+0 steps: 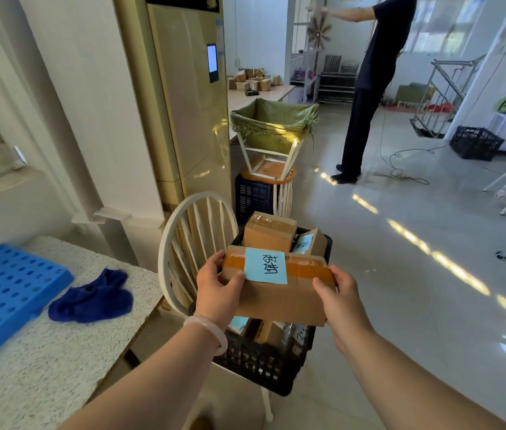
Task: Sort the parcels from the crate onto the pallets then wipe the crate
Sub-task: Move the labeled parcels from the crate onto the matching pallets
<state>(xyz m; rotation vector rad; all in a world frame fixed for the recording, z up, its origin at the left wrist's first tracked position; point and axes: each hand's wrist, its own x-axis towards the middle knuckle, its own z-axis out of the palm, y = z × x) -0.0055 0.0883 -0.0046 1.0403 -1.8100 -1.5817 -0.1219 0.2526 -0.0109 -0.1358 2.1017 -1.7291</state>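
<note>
A flat cardboard parcel (279, 301) with brown tape and a blue handwritten label is held above the black plastic crate (264, 366). My left hand (216, 290) grips its left end, thumb on top. My right hand (338, 297) grips its right end. The crate sits on a white chair (183, 243) and holds several more cardboard parcels (268, 232), partly hidden under the held one. A blue perforated pallet (3, 293) lies on the speckled table (43, 361) at the left, with a dark blue cloth (90, 297) beside it.
A tall air conditioner (189, 103) stands behind the chair. Beyond it are a green-lined bin (271, 125) on a stool, a person (369, 88) standing on the tiled floor, another black crate (475, 142), a metal trolley (444, 97) and a floor cable (400, 169).
</note>
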